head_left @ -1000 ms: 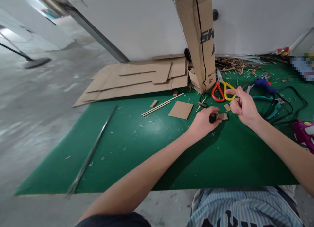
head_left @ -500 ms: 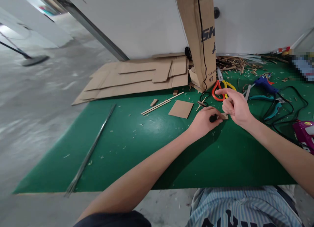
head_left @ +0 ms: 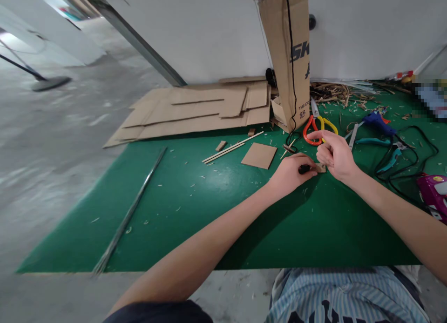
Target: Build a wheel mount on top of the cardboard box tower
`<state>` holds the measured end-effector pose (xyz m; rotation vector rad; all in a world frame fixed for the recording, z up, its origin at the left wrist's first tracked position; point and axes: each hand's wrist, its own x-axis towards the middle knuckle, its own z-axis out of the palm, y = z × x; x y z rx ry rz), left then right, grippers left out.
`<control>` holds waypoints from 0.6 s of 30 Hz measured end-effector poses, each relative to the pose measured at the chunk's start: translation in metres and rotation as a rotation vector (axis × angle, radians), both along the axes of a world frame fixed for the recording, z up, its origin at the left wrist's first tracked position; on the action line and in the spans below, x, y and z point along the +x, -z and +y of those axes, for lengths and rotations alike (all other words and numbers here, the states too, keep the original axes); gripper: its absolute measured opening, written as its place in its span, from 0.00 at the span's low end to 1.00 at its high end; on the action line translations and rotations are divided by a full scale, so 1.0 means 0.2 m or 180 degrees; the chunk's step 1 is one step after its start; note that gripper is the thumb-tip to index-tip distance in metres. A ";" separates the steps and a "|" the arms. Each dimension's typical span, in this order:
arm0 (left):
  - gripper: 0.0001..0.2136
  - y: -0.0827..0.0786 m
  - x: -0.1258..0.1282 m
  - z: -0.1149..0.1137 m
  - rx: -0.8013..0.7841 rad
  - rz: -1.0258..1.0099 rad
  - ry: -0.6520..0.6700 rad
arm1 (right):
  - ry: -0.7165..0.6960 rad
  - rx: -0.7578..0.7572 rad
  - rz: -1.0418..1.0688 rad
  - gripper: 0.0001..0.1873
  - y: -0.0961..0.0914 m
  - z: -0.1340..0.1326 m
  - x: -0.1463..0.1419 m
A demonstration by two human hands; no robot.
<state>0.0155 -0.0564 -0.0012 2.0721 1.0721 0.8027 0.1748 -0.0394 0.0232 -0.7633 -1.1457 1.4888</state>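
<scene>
My left hand (head_left: 291,173) rests on the green mat (head_left: 195,220), shut on a small black object (head_left: 304,169). A small piece of cardboard (head_left: 320,167) lies just beyond its fingertips and touches the black object. My right hand (head_left: 335,156) hovers above that piece, holding nothing, with the index finger stretched left and the fingers apart. That finger points over the lower edge of red-and-yellow-handled scissors (head_left: 316,130). The cardboard piece's far side is partly hidden behind my fingers.
A cardboard square (head_left: 259,155) and thin wooden sticks (head_left: 226,151) lie left of my hands. Flat cardboard sheets (head_left: 195,111) and an upright cardboard strip (head_left: 288,57) stand behind. On the right are a blue glue gun (head_left: 376,121), teal-handled pliers (head_left: 391,151) and black cables (head_left: 408,160).
My right hand has moved left, closer to the small cardboard piece and my left hand. The left hand stays put, and the whole view has shifted slightly.
</scene>
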 end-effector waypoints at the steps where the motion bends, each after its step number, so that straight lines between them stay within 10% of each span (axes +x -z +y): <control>1: 0.04 0.00 0.00 0.00 0.0003 -0.0005 0.0015 | 0.0006 -0.0010 0.0001 0.16 0.00 0.00 0.00; 18: 0.06 -0.01 0.00 0.00 -0.0026 -0.0009 0.0047 | 0.0068 0.0007 -0.0036 0.14 -0.01 -0.01 0.00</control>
